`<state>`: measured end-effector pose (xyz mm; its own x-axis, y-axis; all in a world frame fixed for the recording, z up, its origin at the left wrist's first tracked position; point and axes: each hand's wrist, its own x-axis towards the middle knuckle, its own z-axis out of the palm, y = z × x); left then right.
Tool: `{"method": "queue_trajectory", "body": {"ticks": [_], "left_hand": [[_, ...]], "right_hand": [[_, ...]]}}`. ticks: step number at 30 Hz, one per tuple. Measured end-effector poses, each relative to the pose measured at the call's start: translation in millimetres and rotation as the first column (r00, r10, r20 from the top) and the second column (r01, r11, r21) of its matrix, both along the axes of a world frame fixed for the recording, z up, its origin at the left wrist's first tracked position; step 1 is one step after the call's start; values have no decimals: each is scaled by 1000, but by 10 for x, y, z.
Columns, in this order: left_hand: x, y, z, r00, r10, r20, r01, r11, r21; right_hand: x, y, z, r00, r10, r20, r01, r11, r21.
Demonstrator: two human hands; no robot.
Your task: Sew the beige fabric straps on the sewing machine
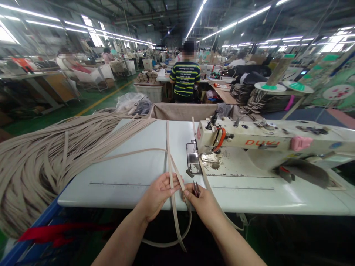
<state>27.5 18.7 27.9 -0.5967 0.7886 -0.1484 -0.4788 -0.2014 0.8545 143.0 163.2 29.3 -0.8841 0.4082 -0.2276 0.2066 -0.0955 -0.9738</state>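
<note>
While the left hand is pinching a beige strap at the bench edge, the right hand is clamping small snips in its grip; the strap seems light and floppy, best pinched flat.

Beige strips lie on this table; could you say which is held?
The strip running straight down the table, pinched by the left hand beside the snips in the right hand; the others lie heaped at the left.
</note>
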Motion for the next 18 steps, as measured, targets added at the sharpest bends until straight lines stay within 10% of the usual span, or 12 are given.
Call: {"method": "queue_trajectory", "body": {"ticks": [18], "left_hand": [[6,61,-15,988,95,-125,-115,980,-162]], "right_hand": [[-23,-62,-54,999,15,30,-15,1000,10]]}}
